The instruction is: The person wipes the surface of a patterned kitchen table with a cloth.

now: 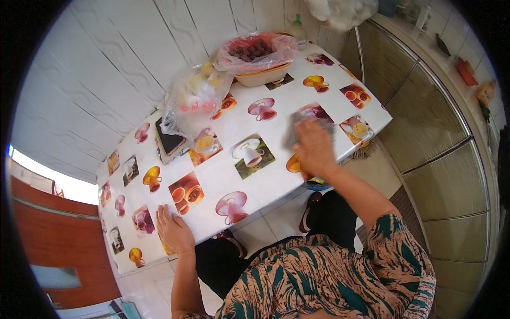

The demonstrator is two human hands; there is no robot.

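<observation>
My right hand [314,148] presses a grey cloth [297,127] flat on the counter [223,175], fingers spread over it; my left hand [174,231] rests open, holding nothing. Most of the patterned surface looks unwiped yet.

the left hand [173,232] is laid flat, palm down, fingers together, forearm drawn close to the body, while the right arm is stretched forward, its hand [313,146] blurred and apparently pressed down, fingers curled.

A clear bag of fruit [194,98], a bagged bowl [260,58] and a phone [170,141] lie nearby.
</observation>
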